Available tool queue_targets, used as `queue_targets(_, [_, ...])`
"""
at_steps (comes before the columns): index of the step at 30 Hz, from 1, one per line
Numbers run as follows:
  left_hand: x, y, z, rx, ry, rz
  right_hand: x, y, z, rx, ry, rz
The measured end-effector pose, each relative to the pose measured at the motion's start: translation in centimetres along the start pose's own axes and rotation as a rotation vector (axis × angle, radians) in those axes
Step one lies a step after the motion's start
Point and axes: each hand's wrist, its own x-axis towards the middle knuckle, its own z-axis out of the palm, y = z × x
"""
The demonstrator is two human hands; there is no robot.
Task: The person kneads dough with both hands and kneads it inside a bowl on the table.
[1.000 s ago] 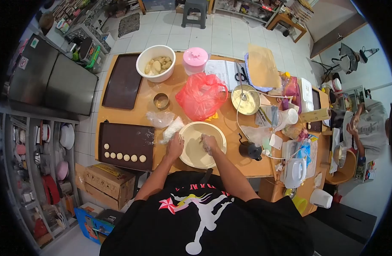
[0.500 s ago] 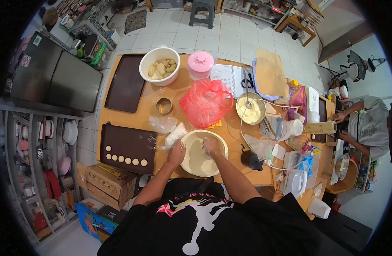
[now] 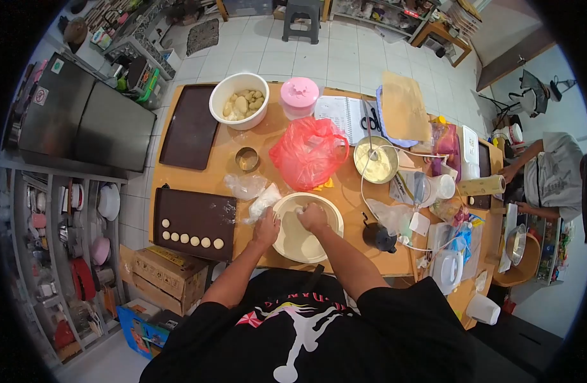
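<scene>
On the tabletop [image 3: 201, 179], a round bowl [image 3: 332, 239] without a long axis sits at twelve o'clock. The left hand [image 3: 266, 228] grips its rim at nine; the curled right hand [image 3: 313, 217], nearer its middle, is inside toward twelve, any grip hidden.

White tiles [image 3: 248, 54] cover the floor beyond the table's [image 3: 210, 175] far edge, where a grey stool [image 3: 301, 11] stands. A dark fridge [image 3: 82, 118] and grey shelves [image 3: 60, 249] stand past its left edge, a pale wall [image 3: 568, 112] past its right.
</scene>
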Motion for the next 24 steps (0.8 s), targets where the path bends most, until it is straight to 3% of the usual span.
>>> queue_targets(4, [0.0,0.1,0.2,0.101,-0.005,-0.020,-1.1,0.5,0.3,-0.261,0.057,-0.234])
queue_targets(7, [-0.3,0.7,-0.3,0.157,-0.053,-0.109,-1.6,1.6,2.8,-0.389,0.024,-0.287])
queue_targets(10, [-0.5,1.7,-0.5,0.173,-0.119,-0.187,-3.2,2.3,5.7,-0.339,0.194,-0.345])
queue_targets(14, [-0.7,1.6,-0.4,0.158,-0.099,-0.178,-5.7,2.3,7.7,-0.291,0.174,-0.418])
queue_targets(17, [-0.5,1.6,-0.7,0.134,-0.069,-0.158,-8.9,2.0,9.1,-0.329,0.412,-0.451])
queue_targets(20, [-0.7,1.2,0.1,0.109,-0.025,-0.130,-9.4,3.5,7.8,-0.063,-0.243,-0.377])
queue_targets(23, [-0.6,0.6,0.3,0.090,0.013,-0.120,-11.6,3.1,4.5,-0.037,-0.200,-0.513])
queue_targets(24, [-0.7,0.5,0.4,0.089,0.017,-0.108,-11.9,2.2,2.9,0.010,-0.269,-0.467])
